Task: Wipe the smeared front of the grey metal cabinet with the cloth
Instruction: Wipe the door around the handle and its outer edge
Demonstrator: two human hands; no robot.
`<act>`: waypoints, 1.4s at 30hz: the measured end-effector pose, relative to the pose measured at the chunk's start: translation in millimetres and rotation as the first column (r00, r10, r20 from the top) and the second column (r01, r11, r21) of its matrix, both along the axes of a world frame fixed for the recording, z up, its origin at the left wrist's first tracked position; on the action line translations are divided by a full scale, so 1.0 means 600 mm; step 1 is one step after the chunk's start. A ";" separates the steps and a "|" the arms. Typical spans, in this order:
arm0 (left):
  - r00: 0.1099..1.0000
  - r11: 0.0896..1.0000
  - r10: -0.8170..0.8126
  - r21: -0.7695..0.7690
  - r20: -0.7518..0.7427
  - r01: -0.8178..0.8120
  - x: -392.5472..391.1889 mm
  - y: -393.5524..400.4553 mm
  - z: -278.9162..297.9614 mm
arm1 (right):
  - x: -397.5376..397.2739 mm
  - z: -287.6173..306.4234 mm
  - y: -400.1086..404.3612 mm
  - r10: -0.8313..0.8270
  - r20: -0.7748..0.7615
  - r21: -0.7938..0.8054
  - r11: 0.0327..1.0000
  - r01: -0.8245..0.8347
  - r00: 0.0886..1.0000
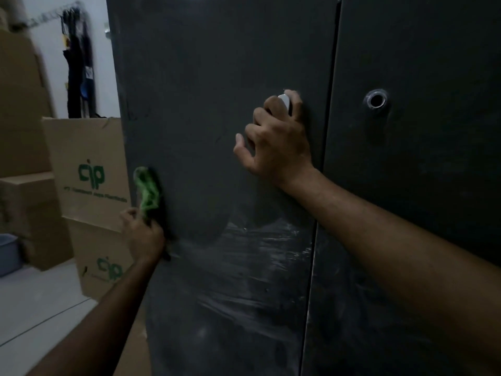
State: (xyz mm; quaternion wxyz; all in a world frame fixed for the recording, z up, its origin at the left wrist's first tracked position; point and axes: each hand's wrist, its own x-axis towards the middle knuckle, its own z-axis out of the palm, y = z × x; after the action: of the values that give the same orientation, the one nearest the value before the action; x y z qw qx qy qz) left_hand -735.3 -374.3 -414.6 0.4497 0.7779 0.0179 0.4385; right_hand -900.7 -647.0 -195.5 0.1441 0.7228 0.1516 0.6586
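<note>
The crumpled green fabric cloth [147, 192] looks light, soft and floppy, so it should bunch up and drape rather than hold any shape; the sensible hold is a fistful at its lower part, leaving a loose pad free to lie flat against the metal. That is roughly how it sits now: the left hand [145, 234] has its fingers curled round the bottom of the cloth, and the rest stands up above the knuckles, against the left edge of the tall dark grey metal cabinet [206, 77]. The picture is blurred there, so how firmly the cloth presses on the metal cannot be told. The cabinet itself is stiff, smooth sheet metal — probably a little slick under a dry cloth, and its left door may swing or flex if pushed hard. The right hand [273, 139] seems to guard against that: its thumb and first fingers are wrapped round the small white round knob [284, 103] near the door's right edge, while the other fingers hang loosely curled off the panel. The pale whitish smears [260, 256] lie lower on the same door, to the right of the cloth and below the right wrist, spreading downward; the cloth is beside their upper left margin, not on the thickest streaks. A round empty hole [376, 100] marks the right door, and 2 brown printed cardboard boxes [89, 169] are stacked just left of the cabinet.
</note>
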 end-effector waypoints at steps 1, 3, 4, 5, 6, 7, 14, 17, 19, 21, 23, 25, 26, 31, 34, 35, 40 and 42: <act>0.996 0.986 0.024 -0.162 -0.086 -0.038 0.011 0.002 0.019 | 0.000 -0.001 0.001 -0.005 0.000 0.008 1.000 0.005 1.000; 0.988 0.951 0.045 -0.296 -0.147 -0.087 0.011 -0.013 0.023 | 0.002 -0.003 0.002 -0.004 0.002 0.018 1.000 0.004 1.000; 0.993 0.957 0.043 -0.282 -0.110 -0.073 0.001 -0.025 0.000 | 0.003 -0.003 0.002 -0.003 0.007 0.021 1.000 0.003 1.000; 0.998 0.977 0.022 -0.212 -0.064 -0.035 -0.013 -0.039 -0.040 | 0.003 -0.003 0.002 -0.002 0.013 0.024 1.000 0.002 1.000; 0.999 0.996 -0.002 -0.094 -0.037 -0.002 -0.031 -0.051 -0.090 | 0.003 -0.002 0.002 -0.002 0.019 0.026 1.000 0.001 1.000; 0.999 0.999 -0.019 0.040 -0.032 0.021 -0.046 -0.058 -0.141 | 0.004 -0.003 0.002 -0.004 0.023 0.026 1.000 0.004 1.000; 0.966 0.910 0.102 -0.370 -0.237 -0.187 0.005 -0.002 -0.044 | 0.006 -0.004 0.001 0.004 0.011 0.032 0.999 -0.004 1.000; 0.996 0.988 0.083 -0.130 -0.036 -0.087 -0.027 -0.047 -0.007 | 0.007 -0.006 0.001 0.013 0.024 0.030 0.999 -0.014 1.000; 0.998 0.985 0.008 0.170 0.056 -0.017 -0.078 -0.094 -0.072 | 0.003 -0.005 0.001 0.010 0.006 0.035 0.999 -0.010 1.000; 0.998 0.911 -0.048 0.411 0.045 0.026 -0.115 -0.105 -0.155 | -0.001 -0.005 0.003 -0.015 -0.022 0.033 0.999 0.015 1.000; 0.993 0.923 -0.115 0.367 -0.024 0.116 -0.115 -0.080 -0.182 | -0.005 -0.005 0.004 -0.022 -0.042 0.028 0.999 0.023 0.999; 0.988 0.987 -0.096 0.115 -0.124 0.110 -0.098 -0.057 -0.154 | -0.007 -0.004 0.004 -0.015 -0.055 0.033 0.999 0.017 0.998; 0.986 0.997 -0.072 -0.024 -0.149 0.069 -0.089 -0.052 -0.124 | -0.008 -0.004 0.005 -0.018 -0.060 0.039 0.999 0.020 0.998; 0.991 0.997 -0.074 0.025 0.116 0.071 -0.119 -0.146 -0.047 | -0.005 -0.005 0.005 -0.016 -0.041 0.040 0.999 0.018 0.999; 0.951 0.913 -0.282 0.339 0.129 0.225 -0.170 -0.181 -0.160 | -0.002 -0.005 0.004 -0.012 -0.034 0.039 0.999 0.014 0.999; 0.941 0.886 -0.321 0.384 0.109 0.258 -0.176 -0.165 -0.198 | -0.001 -0.006 0.003 -0.014 -0.032 0.039 0.999 0.015 0.999; 0.961 0.960 -0.269 -0.092 -0.065 0.263 -0.142 -0.123 -0.184 | 0.004 -0.007 0.001 0.031 0.009 0.045 0.998 -0.031 0.999; 0.972 0.950 -0.235 -0.212 -0.008 0.228 -0.130 -0.152 -0.105 | 0.006 -0.007 0.001 0.038 0.006 0.053 0.998 -0.038 0.999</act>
State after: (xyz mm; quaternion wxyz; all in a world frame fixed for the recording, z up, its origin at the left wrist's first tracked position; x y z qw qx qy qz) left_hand -813.1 -465.3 -477.5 0.5768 0.7303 -0.0198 0.3654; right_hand -897.4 -646.5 -199.4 0.1127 0.7216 0.1476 0.6670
